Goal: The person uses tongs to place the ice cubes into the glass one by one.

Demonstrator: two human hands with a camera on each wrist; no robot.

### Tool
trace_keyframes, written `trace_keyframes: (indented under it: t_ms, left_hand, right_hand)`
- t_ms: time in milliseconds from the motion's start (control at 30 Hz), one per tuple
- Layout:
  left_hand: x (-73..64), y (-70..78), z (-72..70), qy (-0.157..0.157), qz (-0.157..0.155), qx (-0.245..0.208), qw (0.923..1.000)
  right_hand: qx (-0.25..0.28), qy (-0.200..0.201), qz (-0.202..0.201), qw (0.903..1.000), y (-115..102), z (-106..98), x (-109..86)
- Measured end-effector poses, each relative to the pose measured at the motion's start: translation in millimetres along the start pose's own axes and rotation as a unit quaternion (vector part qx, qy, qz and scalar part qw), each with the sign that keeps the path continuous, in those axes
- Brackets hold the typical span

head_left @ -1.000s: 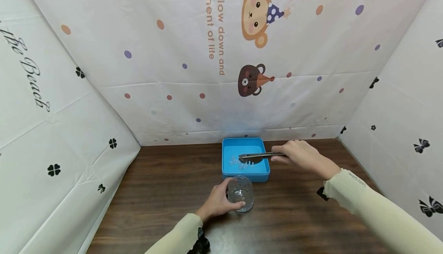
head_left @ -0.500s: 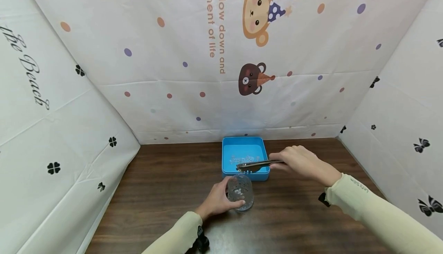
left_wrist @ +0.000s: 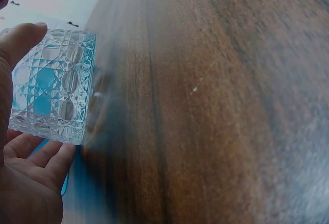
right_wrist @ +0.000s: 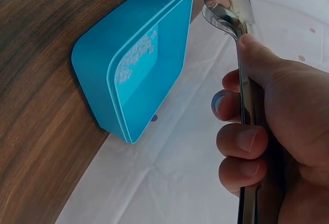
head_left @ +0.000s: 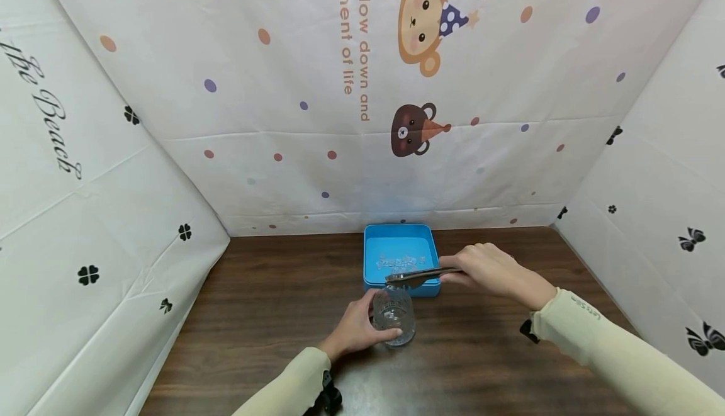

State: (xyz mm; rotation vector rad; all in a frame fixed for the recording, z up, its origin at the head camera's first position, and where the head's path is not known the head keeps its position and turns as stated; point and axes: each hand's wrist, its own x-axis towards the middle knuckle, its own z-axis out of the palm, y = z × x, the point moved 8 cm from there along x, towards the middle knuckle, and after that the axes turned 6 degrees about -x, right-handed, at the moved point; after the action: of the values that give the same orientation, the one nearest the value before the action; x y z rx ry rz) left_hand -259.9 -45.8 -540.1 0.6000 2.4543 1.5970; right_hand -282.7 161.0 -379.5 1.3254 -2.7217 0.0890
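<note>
**Q:** Left grip [head_left: 354,326], state?

**A:** Wrapped round a clear glass [head_left: 395,321], thumb on one side, fingers on the other. Left wrist view resolves a cut, cross-hatched pattern in its wall. Position: just on my side of a blue box [head_left: 399,236]; whether the two touch, I cannot tell.

**Q:** And the right grip [head_left: 487,271]?

**A:** Holding metal tongs [right_wrist: 249,131], my thumb pressed along the metal and fingers curled round it. Right wrist view: one tip pronged like a fork, the other rounded like a spoon, the two set close together.

**Q:** Where are those tips?

**A:** In the head view they overlap the mouth of the glass, beside the near edge of the box. Whether a piece is pinched between them is too small to read.

**Q:** Contents of the box?

**A:** Small clear pieces [head_left: 399,261], loosely spread, mostly over the near half of its floor. The box stands on a brown wood-grain worktop [head_left: 283,303], near the white cloth [head_left: 272,89] at the back, which is printed with dots, lettering and two animal heads.
</note>
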Motion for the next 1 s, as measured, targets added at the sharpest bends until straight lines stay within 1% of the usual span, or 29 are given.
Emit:
trace_keyframes:
  t_ms: [200,267,367,533,833,1000]
  left_hand:
    - [-3.3,-2.5,1.3,-0.001,-0.023,0.004,0.9997]
    - [-3.0,-2.7,1.8,-0.001,-0.022,0.003,0.9998]
    - [-1.6,-1.5,1.4,-0.001,-0.01,-0.002,0.9999]
    - [0.2,1.7,0.5,-0.003,0.008,-0.025,0.9996]
    - [0.9,3.5,0.5,0.0,0.007,-0.037,0.9993]
    - [0.8,3.2,0.3,0.003,0.003,-0.028,0.9996]
  right_hand:
    - [0.002,-0.009,0.006,0.9999,-1.7,4.0,-2.0]
    - [-0.002,-0.009,0.006,0.9999,-1.7,4.7,-2.6]
    - [-0.008,-0.004,0.004,1.0,-1.0,4.4,-2.9]
    - [-0.008,0.003,0.004,1.0,0.9,3.3,-3.7]
    - [-0.008,0.012,0.01,0.9998,2.9,2.7,-5.0]
    - [-0.005,0.01,0.014,0.9998,4.2,3.1,-5.5]
